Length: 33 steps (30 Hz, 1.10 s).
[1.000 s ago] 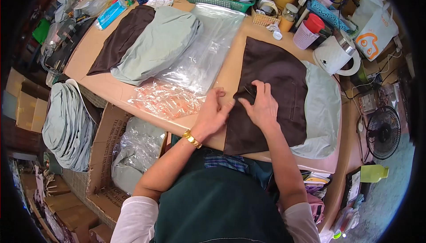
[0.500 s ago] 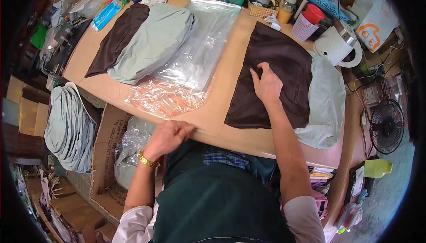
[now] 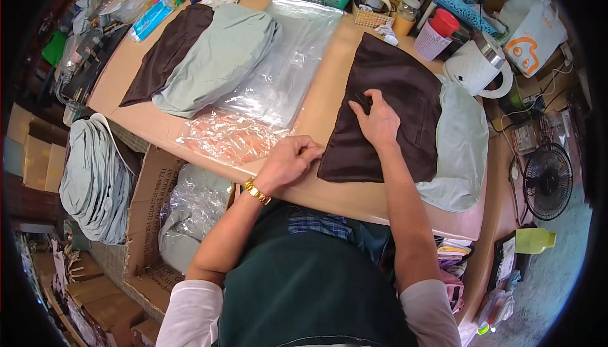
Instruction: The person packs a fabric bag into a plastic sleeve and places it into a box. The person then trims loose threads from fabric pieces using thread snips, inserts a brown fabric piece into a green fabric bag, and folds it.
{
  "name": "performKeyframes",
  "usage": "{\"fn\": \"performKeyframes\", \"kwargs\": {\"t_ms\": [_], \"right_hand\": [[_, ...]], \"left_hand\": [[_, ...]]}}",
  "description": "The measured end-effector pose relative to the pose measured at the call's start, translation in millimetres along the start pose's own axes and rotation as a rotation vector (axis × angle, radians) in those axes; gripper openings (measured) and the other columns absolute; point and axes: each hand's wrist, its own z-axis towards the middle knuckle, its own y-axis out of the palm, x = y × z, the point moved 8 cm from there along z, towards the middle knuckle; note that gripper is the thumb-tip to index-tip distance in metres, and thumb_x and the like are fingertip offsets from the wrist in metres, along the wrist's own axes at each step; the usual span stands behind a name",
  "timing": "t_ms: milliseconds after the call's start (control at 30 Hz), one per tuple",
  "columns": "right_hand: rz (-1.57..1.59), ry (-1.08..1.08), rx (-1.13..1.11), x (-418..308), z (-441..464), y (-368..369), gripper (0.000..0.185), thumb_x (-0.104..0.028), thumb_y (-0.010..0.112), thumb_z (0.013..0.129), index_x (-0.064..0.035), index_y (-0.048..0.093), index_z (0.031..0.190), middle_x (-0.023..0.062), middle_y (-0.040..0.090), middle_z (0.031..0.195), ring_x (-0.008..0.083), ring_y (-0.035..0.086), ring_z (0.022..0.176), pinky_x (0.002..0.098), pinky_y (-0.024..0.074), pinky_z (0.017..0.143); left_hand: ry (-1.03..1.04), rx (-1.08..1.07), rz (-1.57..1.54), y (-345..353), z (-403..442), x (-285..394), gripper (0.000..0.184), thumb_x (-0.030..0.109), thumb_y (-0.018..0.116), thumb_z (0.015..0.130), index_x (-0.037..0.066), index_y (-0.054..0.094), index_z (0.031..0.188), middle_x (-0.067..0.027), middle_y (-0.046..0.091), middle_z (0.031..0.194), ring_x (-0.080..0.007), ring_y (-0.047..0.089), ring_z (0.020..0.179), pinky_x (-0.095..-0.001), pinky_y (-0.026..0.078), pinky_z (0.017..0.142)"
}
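Observation:
A dark brown cloth piece [image 3: 380, 87] with a pale grey-green cloth part [image 3: 461, 147] along its right side lies flat on the table. My right hand [image 3: 378, 119] rests on the brown cloth, thumb and forefinger apart and the other fingers curled under. My left hand [image 3: 292, 160], with a gold watch at the wrist, is just above the table's front edge. Its fingers are pinched at the brown cloth's lower left edge; whatever they hold is too small to make out.
Left on the table [image 3: 304, 119] lie another brown and grey-green cloth piece [image 3: 218, 55] and clear plastic bags [image 3: 291, 49]. An open carton [image 3: 145, 220] stands below the front edge, beside stacked cloth [image 3: 95, 182]. A white kettle [image 3: 472, 65] is back right.
My left hand has moved right and up from the table edge to the brown cloth's left edge. My right hand stays on the cloth, almost unmoved.

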Motion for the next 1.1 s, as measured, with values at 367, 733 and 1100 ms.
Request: {"fn": "performKeyframes", "kwargs": {"t_ms": [367, 733, 1100], "right_hand": [[0.173, -0.318, -0.097, -93.5, -78.7, -63.0, 0.025, -0.01, 0.076, 0.071, -0.0098, 0.062, 0.091, 0.0055, 0.054, 0.085, 0.0236, 0.061, 0.079, 0.0377, 0.0477, 0.067], [0.029, -0.481, -0.11, -114.2, -81.4, -45.3, 0.025, -0.007, 0.074, 0.071, -0.0096, 0.052, 0.083, 0.0044, 0.052, 0.082, 0.0217, 0.058, 0.075, 0.0363, 0.0439, 0.063], [0.194, -0.278, -0.062, -85.0, -80.6, -45.5, 0.038, -0.015, 0.078, 0.072, -0.0067, 0.06, 0.105, 0.0077, 0.054, 0.094, 0.0269, 0.062, 0.078, 0.0386, 0.0492, 0.066]], "left_hand": [[-0.125, -0.004, -0.484, -0.3, -13.7, -16.2, 0.022, 0.016, 0.052, 0.099, 0.002, 0.062, 0.085, 0.0012, 0.056, 0.063, -0.0052, 0.05, 0.054, -0.022, 0.043, 0.051], [-0.09, -0.06, -0.469, 1.5, -18.8, -4.5, 0.02, 0.012, 0.052, 0.099, 0.002, 0.061, 0.085, 0.0014, 0.056, 0.065, -0.0044, 0.051, 0.057, -0.0216, 0.043, 0.053], [0.003, 0.078, -0.531, -7.4, -18.0, -6.7, 0.02, 0.012, 0.051, 0.1, 0.002, 0.058, 0.084, 0.0008, 0.056, 0.067, -0.0045, 0.051, 0.06, -0.0213, 0.043, 0.055]]}}
